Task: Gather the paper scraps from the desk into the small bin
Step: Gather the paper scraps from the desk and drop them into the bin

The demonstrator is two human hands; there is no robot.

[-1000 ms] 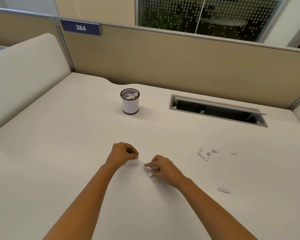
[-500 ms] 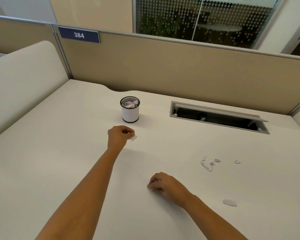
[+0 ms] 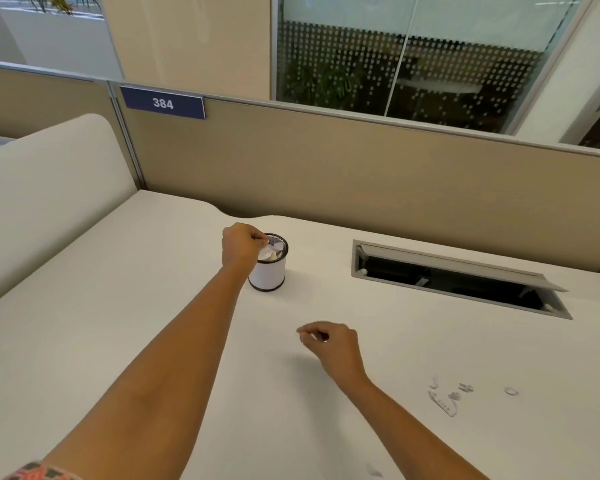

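Over the small bin, the left grip pinches a scrap.

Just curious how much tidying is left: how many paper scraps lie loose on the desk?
5: a long strip, three small bits above it, a lone bit farther right. A faint mark near the bottom edge may be another.

The left hand covers the near left rim of the small bin, and it cannot be told whether its curled fingers pinch the white paper at the bin's mouth. The right hand curls its fingertips together; anything held there is too small to see. The paper scraps on the desk blur together. Both arms run off the bottom edge.
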